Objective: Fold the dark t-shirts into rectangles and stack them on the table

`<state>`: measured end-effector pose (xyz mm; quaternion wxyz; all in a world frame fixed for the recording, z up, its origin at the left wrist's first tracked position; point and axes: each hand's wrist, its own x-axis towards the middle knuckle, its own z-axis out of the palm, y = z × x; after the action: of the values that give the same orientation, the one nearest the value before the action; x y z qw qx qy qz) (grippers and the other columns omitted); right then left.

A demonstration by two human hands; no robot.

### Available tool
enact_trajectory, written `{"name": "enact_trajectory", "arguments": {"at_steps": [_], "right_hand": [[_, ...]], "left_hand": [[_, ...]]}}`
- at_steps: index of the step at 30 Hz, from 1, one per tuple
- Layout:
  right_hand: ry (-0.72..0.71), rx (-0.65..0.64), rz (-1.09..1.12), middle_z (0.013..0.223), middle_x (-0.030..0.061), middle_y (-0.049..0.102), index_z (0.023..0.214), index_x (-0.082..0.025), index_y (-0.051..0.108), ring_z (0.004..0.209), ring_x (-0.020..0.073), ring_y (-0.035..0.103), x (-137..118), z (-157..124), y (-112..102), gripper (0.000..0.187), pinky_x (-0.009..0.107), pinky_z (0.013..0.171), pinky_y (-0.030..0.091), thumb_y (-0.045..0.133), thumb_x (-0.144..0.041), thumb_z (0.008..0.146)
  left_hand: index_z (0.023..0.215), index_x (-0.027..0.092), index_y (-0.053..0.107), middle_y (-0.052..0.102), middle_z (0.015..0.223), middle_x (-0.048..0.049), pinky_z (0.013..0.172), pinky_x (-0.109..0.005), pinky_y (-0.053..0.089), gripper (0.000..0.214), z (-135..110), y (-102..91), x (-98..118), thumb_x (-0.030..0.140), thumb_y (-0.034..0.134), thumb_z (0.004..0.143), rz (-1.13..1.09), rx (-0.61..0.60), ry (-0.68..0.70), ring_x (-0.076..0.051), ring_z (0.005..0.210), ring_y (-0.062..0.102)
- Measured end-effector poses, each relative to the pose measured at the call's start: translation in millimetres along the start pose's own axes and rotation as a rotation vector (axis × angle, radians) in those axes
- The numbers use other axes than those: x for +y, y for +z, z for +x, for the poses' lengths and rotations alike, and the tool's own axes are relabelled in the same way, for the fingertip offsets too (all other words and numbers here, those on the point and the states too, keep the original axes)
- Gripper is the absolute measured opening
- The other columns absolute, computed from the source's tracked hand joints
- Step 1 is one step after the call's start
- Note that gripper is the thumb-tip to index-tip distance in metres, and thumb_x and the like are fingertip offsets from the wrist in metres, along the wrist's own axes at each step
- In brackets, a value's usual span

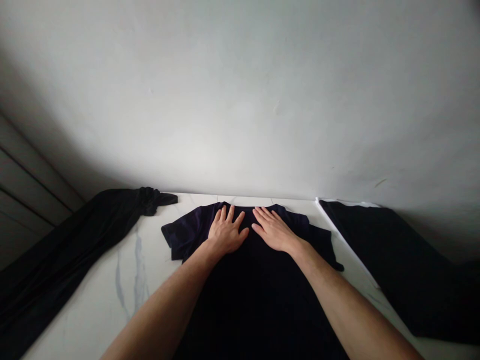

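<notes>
A dark navy T-shirt (258, 295) lies spread flat on a white marbled table (127, 280), its collar toward the wall. My left hand (226, 232) rests flat on the shirt just below the collar, fingers stretched out. Beside it, my right hand (273, 230) also lies flat on the upper chest of the shirt, fingers extended. Neither hand holds anything. The two thumbs almost meet near the middle of the shirt.
A dark garment (67, 250) drapes over the table's left edge. A black cloth or surface (405, 265) lies beyond the table's right edge. A plain grey wall (240, 100) rises directly behind the table.
</notes>
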<state>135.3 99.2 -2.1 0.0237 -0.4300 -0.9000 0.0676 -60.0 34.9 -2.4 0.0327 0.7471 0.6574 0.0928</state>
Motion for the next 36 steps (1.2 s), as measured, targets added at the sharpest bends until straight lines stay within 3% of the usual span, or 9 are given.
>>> {"name": "enact_trajectory", "arguments": {"at_steps": [5, 8, 11, 14, 22, 25, 28, 32, 36], "right_hand": [[0.181, 0.021, -0.071, 0.166, 0.0166, 0.026, 0.159, -0.005, 0.03, 0.155, 0.0275, 0.023, 24, 1, -2, 0.07, 0.053, 0.125, 0.02, 0.026, -0.049, 0.105], [0.083, 0.16, -0.045, 0.162, 0.0194, 0.036, 0.155, -0.002, 0.039, 0.153, 0.029, 0.028, 22, 3, -2, 0.065, 0.051, 0.125, 0.025, 0.031, -0.043, 0.104], [-0.105, 0.258, 0.085, 0.158, 0.0152, 0.044, 0.151, -0.008, 0.048, 0.151, 0.0252, 0.034, 12, 5, 3, 0.058, 0.045, 0.125, 0.03, 0.033, -0.038, 0.104], [-0.193, 0.217, 0.172, 0.156, 0.0114, 0.048, 0.149, -0.015, 0.052, 0.148, 0.0242, 0.039, 7, 7, 11, 0.054, 0.046, 0.123, 0.033, 0.035, -0.038, 0.104], [-0.116, 0.132, 0.063, 0.161, 0.0113, 0.039, 0.155, -0.015, 0.044, 0.153, 0.0264, 0.03, 12, 9, 21, 0.061, 0.05, 0.126, 0.025, 0.034, -0.048, 0.105], [-0.12, 0.12, 0.065, 0.162, 0.01, 0.039, 0.155, -0.018, 0.044, 0.153, 0.0263, 0.03, 10, 9, 19, 0.062, 0.05, 0.125, 0.026, 0.032, -0.053, 0.105], [-0.105, 0.109, 0.069, 0.162, 0.0104, 0.037, 0.155, -0.017, 0.043, 0.153, 0.0264, 0.029, 6, 9, 15, 0.063, 0.049, 0.125, 0.025, 0.032, -0.053, 0.105], [-0.091, 0.098, 0.082, 0.163, 0.0114, 0.036, 0.155, -0.014, 0.043, 0.153, 0.0257, 0.028, 0, 7, 9, 0.063, 0.047, 0.126, 0.022, 0.034, -0.05, 0.104], [-0.095, 0.109, 0.092, 0.161, 0.0126, 0.039, 0.153, -0.012, 0.045, 0.153, 0.0245, 0.03, -3, 8, 8, 0.062, 0.045, 0.127, 0.022, 0.036, -0.048, 0.103]], "left_hand": [[0.157, 0.025, 0.041, 0.032, 0.166, -0.0124, 0.123, -0.054, 0.02, 0.067, 0, -0.1, 0, 0.059, 0.041, 0.1, -0.02, -0.001, 0.004, -0.04, 0.153, 0.024], [0.157, 0.025, 0.041, 0.032, 0.166, -0.0125, 0.123, -0.054, 0.02, 0.067, 0, 1.7, 0, 0.06, 0.039, 0.1, -0.014, -0.001, 0.003, -0.041, 0.153, 0.023], [0.158, 0.025, 0.04, 0.031, 0.166, -0.0126, 0.123, -0.054, 0.02, 0.068, 1, 3.6, -1, 0.061, 0.038, 0.1, -0.017, -0.005, 0.004, -0.041, 0.153, 0.022], [0.157, 0.025, 0.04, 0.031, 0.166, -0.0126, 0.123, -0.055, 0.02, 0.068, 1, 5.1, -2, 0.061, 0.038, 0.1, -0.033, -0.002, 0.006, -0.041, 0.153, 0.022], [0.154, 0.017, 0.042, 0.036, 0.163, -0.0178, 0.122, -0.054, 0.025, 0.058, 3, -10.0, 1, 0.045, 0.039, 0.103, -0.048, 0.073, 0.038, -0.036, 0.152, 0.03], [0.152, 0.015, 0.043, 0.041, 0.16, -0.0171, 0.122, -0.058, 0.025, 0.052, 3, -29.3, -14, 0.035, 0.036, 0.104, -0.027, 0.096, 0.05, -0.034, 0.151, 0.032], [0.15, 0.016, 0.044, 0.042, 0.16, -0.0163, 0.12, -0.059, 0.026, 0.05, -6, -43.5, -47, 0.026, 0.039, 0.101, 0.012, 0.059, -0.059, -0.034, 0.15, 0.033], [0.132, 0.012, 0.058, 0.053, 0.147, -0.0227, 0.112, -0.057, 0.035, 0.041, -23, -43.6, -92, 0.035, 0.046, 0.099, 0.029, 0.08, -0.314, -0.039, 0.142, 0.041], [0.11, 0.017, 0.065, 0.065, 0.128, -0.0176, 0.105, -0.051, 0.041, 0.026, -23, -37.2, -105, 0.036, 0.055, 0.096, -0.085, 0.091, -0.341, -0.035, 0.126, 0.056]]}}
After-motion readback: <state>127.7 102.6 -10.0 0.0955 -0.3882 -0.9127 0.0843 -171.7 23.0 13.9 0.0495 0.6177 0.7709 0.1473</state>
